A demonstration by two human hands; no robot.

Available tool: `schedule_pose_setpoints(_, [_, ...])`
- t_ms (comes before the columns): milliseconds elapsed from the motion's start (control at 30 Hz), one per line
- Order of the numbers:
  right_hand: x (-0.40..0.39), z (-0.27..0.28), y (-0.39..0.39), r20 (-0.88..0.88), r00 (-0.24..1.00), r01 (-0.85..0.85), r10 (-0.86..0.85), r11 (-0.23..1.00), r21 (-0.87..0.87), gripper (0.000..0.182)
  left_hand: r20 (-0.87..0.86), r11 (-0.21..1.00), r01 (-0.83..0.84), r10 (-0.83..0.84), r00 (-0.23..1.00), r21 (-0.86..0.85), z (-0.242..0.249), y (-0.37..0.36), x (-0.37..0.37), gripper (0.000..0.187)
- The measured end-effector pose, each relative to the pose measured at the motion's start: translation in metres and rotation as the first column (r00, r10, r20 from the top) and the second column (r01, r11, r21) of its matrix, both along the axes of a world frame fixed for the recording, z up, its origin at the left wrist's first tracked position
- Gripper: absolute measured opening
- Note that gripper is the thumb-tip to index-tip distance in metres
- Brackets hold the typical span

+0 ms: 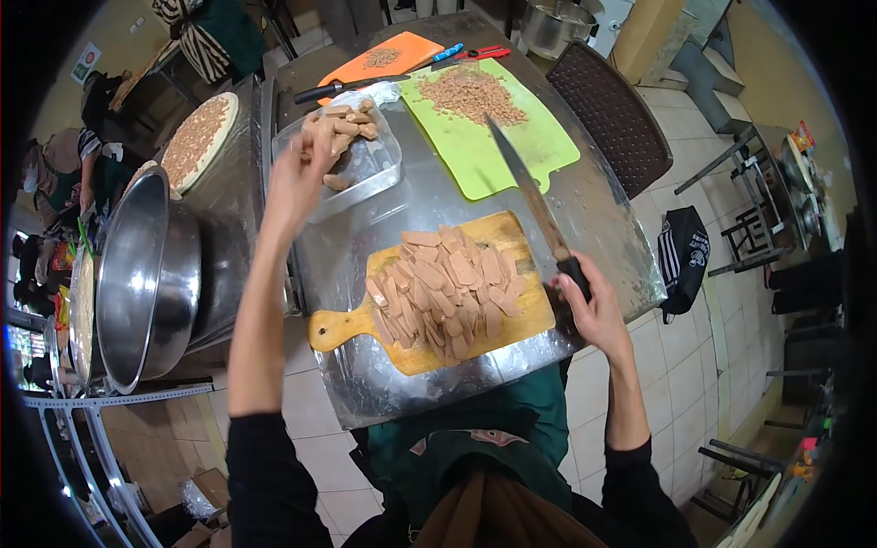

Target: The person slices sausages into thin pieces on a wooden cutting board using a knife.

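My right hand point(594, 306) is wrapped round the black handle of a long knife point(530, 187), its blade pointing up and away to the left. At the left edge of a clear plastic container point(375, 173), my left hand point(301, 173) is over brown sausage-like pieces point(343, 132); its fingers are bent and blurred, and what they hold, if anything, is unclear. A wooden board point(343, 331) with its handle to the left lies nearest me, heaped with thin brown slices point(443, 288). Beyond it, a green cutting board point(475, 173) bears small diced bits point(470, 94).
An orange board point(416, 44) with crumbs and a second knife point(333, 89) lie at the far side. Large steel bowls point(137, 283) and a topped round tray point(201, 142) stand left. A brown chair point(612, 114) touches the right side; people stand at the left.
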State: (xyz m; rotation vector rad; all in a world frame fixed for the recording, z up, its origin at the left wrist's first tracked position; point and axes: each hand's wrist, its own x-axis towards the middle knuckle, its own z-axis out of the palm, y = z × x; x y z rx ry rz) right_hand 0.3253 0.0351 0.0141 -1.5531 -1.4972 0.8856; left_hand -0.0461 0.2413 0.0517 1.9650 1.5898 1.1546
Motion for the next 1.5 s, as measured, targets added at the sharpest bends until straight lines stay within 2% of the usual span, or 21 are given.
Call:
schedule_pose_setpoints(33, [0.002, -0.005, 0.01, 0.07, 0.997, -0.03, 0.028, 0.999, 0.03, 0.036, 0.081, 0.995, 0.043, -0.036, 0.996, -0.087, -0.002, -0.032, -0.005, 0.03])
schedule_pose_setpoints(67, [0.001, -0.009, 0.021, 0.082, 0.995, -0.069, 0.063, 0.995, 0.069, 0.036, 0.147, 0.977, 0.035, -0.004, 0.989, -0.209, -0.003, -0.066, -0.005, 0.025])
schedule_pose_setpoints(133, [-0.004, -0.011, 0.041, 0.114, 0.985, -0.145, 0.129, 0.978, 0.152, 0.035, 0.224, 0.94, 0.053, 0.026, 0.974, -0.338, -0.007, -0.126, -0.005, 0.025])
schedule_pose_setpoints(200, [-0.014, 0.001, 0.053, 0.15, 0.976, -0.172, 0.157, 0.981, 0.092, 0.035, 0.268, 0.93, 0.001, 0.105, 0.958, -0.366, -0.027, -0.176, -0.005, 0.024])
schedule_pose_setpoints(300, [-0.021, -0.004, 0.074, 0.239, 0.944, -0.253, 0.227, 0.964, 0.084, 0.038, 0.443, 0.886, 0.009, 0.222, 0.868, -0.463, -0.053, -0.238, 0.001, 0.024])
schedule_pose_setpoints(333, [-0.022, -0.008, 0.08, 0.245, 0.936, -0.283, 0.253, 0.955, 0.093, 0.038, 0.468, 0.874, 0.019, 0.241, 0.85, -0.485, -0.065, -0.256, 0.003, 0.024])
schedule_pose_setpoints(400, [-0.021, -0.021, 0.092, 0.376, 0.888, -0.339, 0.266, 0.93, 0.141, 0.038, 0.499, 0.848, 0.058, 0.253, 0.829, -0.526, -0.084, -0.285, 0.009, 0.025])
schedule_pose_setpoints(467, [-0.022, -0.019, 0.096, 0.403, 0.863, -0.377, 0.306, 0.92, 0.11, 0.039, 0.604, 0.83, 0.142, 0.264, 0.752, -0.539, -0.092, -0.303, 0.026, 0.028])
schedule_pose_setpoints(533, [-0.024, -0.013, 0.098, 0.403, 0.86, -0.381, 0.314, 0.92, 0.094, 0.039, 0.663, 0.79, 0.193, 0.324, 0.675, -0.583, -0.088, -0.309, 0.042, 0.034])
schedule_pose_setpoints(900, [-0.016, -0.026, 0.096, 0.379, 0.871, -0.396, 0.314, 0.904, 0.162, 0.033, 0.645, 0.838, 0.137, 0.291, 0.707, -0.528, -0.093, -0.314, 0.058, 0.034])
schedule_pose_setpoints(967, [-0.009, -0.029, 0.081, 0.384, 0.868, -0.411, 0.315, 0.89, 0.199, 0.032, 0.644, 0.845, 0.112, 0.305, 0.702, -0.522, -0.092, -0.317, 0.056, 0.033])
schedule_pose_setpoints(1000, [-0.007, -0.021, 0.07, 0.389, 0.859, -0.407, 0.333, 0.906, 0.121, 0.033, 0.657, 0.848, 0.108, 0.315, 0.685, -0.519, -0.09, -0.316, 0.057, 0.032])
schedule_pose_setpoints(1200, [0.009, -0.004, -0.001, 0.379, 0.874, -0.337, 0.304, 0.941, 0.022, 0.034, 0.639, 0.86, 0.102, 0.286, 0.714, -0.5, -0.089, -0.312, 0.045, 0.033])
schedule_pose_setpoints(1267, [0.016, -0.004, -0.023, 0.364, 0.888, -0.304, 0.279, 0.953, 0.012, 0.035, 0.637, 0.862, 0.129, 0.253, 0.729, -0.49, -0.092, -0.305, 0.041, 0.033])
schedule_pose_setpoints(1300, [0.02, -0.006, -0.033, 0.362, 0.895, -0.282, 0.262, 0.959, 0.003, 0.036, 0.663, 0.884, 0.112, 0.252, 0.705, -0.454, -0.087, -0.301, 0.045, 0.026])
schedule_pose_setpoints(1500, [0.025, -0.003, -0.092, 0.258, 0.961, -0.114, 0.102, 0.993, 0.033, 0.034, 0.667, 0.889, 0.188, 0.159, 0.728, -0.417, -0.088, -0.271, 0.05, 0.027])
